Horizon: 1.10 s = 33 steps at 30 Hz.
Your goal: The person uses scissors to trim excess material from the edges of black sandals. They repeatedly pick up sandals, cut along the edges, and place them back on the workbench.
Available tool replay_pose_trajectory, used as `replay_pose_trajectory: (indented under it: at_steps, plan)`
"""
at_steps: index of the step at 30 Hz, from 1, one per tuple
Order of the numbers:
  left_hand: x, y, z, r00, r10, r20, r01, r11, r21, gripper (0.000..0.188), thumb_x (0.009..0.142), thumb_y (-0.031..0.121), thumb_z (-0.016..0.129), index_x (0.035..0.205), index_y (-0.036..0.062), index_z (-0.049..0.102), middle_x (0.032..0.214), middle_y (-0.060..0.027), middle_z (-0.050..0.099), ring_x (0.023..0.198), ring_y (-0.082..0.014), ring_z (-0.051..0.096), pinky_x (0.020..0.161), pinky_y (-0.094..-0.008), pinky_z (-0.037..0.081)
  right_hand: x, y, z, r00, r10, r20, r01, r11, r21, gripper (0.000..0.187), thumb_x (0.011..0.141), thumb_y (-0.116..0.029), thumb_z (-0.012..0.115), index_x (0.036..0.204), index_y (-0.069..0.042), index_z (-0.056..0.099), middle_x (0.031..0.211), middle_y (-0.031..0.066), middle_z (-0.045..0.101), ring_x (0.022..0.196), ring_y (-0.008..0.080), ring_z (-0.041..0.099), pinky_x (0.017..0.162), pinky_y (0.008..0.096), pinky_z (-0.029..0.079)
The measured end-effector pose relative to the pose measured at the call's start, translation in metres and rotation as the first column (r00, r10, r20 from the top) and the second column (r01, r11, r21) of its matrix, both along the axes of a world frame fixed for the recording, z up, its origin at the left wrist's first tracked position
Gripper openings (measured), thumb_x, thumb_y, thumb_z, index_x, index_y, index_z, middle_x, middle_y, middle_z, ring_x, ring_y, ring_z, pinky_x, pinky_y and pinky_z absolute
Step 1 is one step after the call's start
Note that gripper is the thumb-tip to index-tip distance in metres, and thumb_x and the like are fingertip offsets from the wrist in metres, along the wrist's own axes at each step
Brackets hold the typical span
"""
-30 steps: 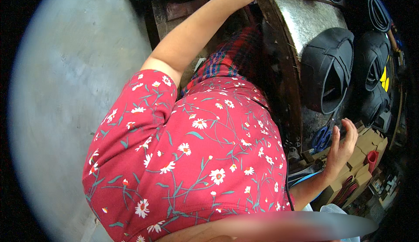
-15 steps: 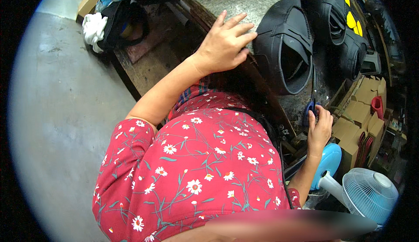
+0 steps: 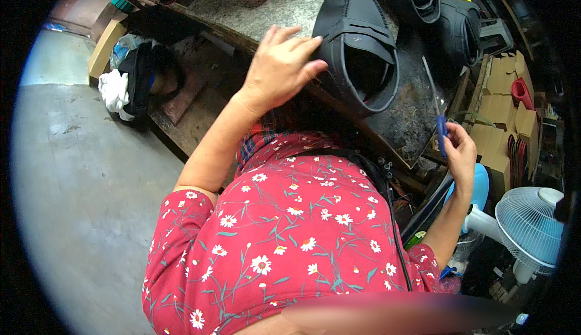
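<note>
A black loafer (image 3: 339,23) with a strap across its top lies on the worktable, its opening toward me. Beside its left edge is my left hand (image 3: 281,63), fingers spread, the fingertips at or just touching the shoe's side. On the right, my right hand (image 3: 461,153) is closed on the blue handle of a pair of scissors (image 3: 442,130). Their thin blades point away from me over the dark tabletop, apart from the shoe, and look closed together. Some of the right fingers are hidden behind the handle.
More black shoes (image 3: 454,29) stand beyond the loafer. Cardboard boxes (image 3: 499,117) with a red roll line the right side, above a blue and white fan (image 3: 529,229). A dark bag with white cloth (image 3: 115,93) sits on a low shelf at left.
My right hand has lifted the scissors and drawn them to the right of the shoe. The whole view has shifted; my left hand stays beside the loafer.
</note>
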<state>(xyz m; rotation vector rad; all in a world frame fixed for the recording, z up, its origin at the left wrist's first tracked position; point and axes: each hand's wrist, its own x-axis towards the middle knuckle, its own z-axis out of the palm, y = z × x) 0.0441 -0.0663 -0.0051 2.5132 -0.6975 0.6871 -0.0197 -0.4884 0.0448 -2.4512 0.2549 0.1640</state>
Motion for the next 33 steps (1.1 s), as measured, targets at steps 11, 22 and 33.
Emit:
replay_pose_trajectory:
  at_steps: [11, 22, 33]
  plan:
    - [0.071, -0.055, 0.072, 0.873, -0.464, 0.15, 0.482, 0.866, -0.134, 0.021, 0.087, 0.02, 0.072, 0.104, 0.0082, 0.07, 0.11, -0.0113, 0.066, 0.11, -0.0322, 0.059, 0.095, -0.0417, 0.05, 0.003, 0.029, 0.007, 0.992, 0.103, -0.071, -0.047, 0.836, 0.547, 0.021, 0.084, -0.008, 0.076, 0.099, -0.003, 0.061, 0.075, -0.0031, 0.06, 0.063, 0.0038, 0.054, 0.057, 0.0186, 0.042]
    - [0.12, -0.069, 0.056, 0.887, -0.283, -0.365, 0.43, 0.796, 0.426, 0.057, 0.094, 0.053, 0.057, 0.122, 0.0047, 0.068, 0.114, -0.0199, 0.068, 0.111, -0.0361, 0.063, 0.098, -0.0438, 0.049, -0.019, 0.054, 0.004, 0.991, 0.126, 0.046, -0.128, 0.991, 0.043, 0.037, 0.07, -0.029, 0.088, 0.093, -0.007, 0.07, 0.066, 0.0018, 0.065, 0.059, 0.0098, 0.058, 0.06, 0.0273, 0.046]
    - [0.136, -0.043, 0.053, 0.833, -0.36, -0.42, 0.496, 0.822, 0.28, 0.034, 0.088, 0.032, 0.066, 0.121, 0.0222, 0.071, 0.101, -0.0105, 0.075, 0.094, -0.031, 0.07, 0.084, -0.0423, 0.054, 0.025, 0.084, 0.019, 0.951, 0.297, -0.086, -0.303, 0.951, -0.064, 0.044, 0.072, -0.044, 0.084, 0.093, -0.008, 0.072, 0.065, 0.0048, 0.064, 0.057, 0.0159, 0.059, 0.057, 0.0322, 0.043]
